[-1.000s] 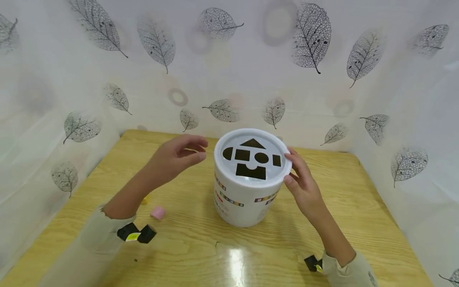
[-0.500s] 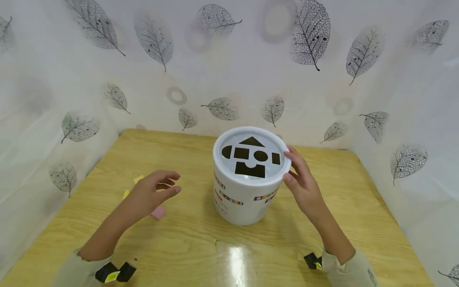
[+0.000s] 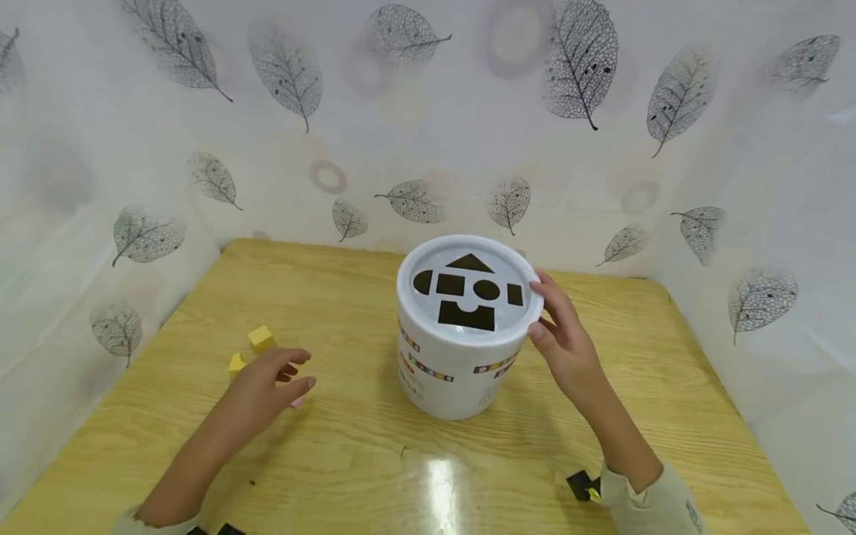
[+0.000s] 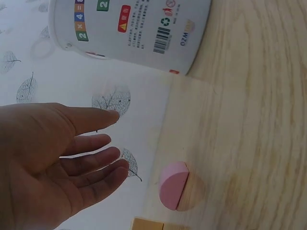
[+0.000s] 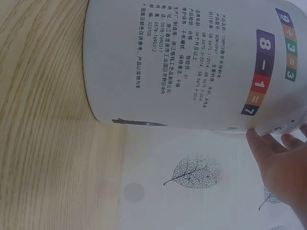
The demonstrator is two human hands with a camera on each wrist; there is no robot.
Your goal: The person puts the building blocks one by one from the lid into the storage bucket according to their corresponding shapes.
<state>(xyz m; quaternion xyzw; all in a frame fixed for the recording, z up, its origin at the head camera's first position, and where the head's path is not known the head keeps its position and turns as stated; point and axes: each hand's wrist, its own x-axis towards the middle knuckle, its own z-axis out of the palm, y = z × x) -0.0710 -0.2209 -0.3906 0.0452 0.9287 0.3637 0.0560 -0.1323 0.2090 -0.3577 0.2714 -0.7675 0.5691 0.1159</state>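
Observation:
A white shape-sorter bucket (image 3: 461, 371) stands upright on the table, its lid (image 3: 428, 316) cut with several shaped holes. At the right side of its rim my right hand (image 3: 568, 349) holds on with thumb and fingertips; the right wrist view shows the thumb against the wall near the lid. My left hand (image 3: 264, 394) hovers with loosely bent fingers and nothing in them, left of the bucket. A pink half-round block (image 4: 173, 186) lies just beyond its fingertips in the left wrist view; in the head view the hand covers most of it.
Two yellow blocks, one farther back (image 3: 261, 338) and one nearer (image 3: 236, 364), lie beside the left hand on the wooden table (image 3: 374, 475). A leaf-printed white curtain (image 3: 428, 111) encloses the back and both sides.
My left hand has moved away from the bucket, left and toward me, to over the pink block. The yellow blocks have come into fuller view. My right hand stays at the rim.

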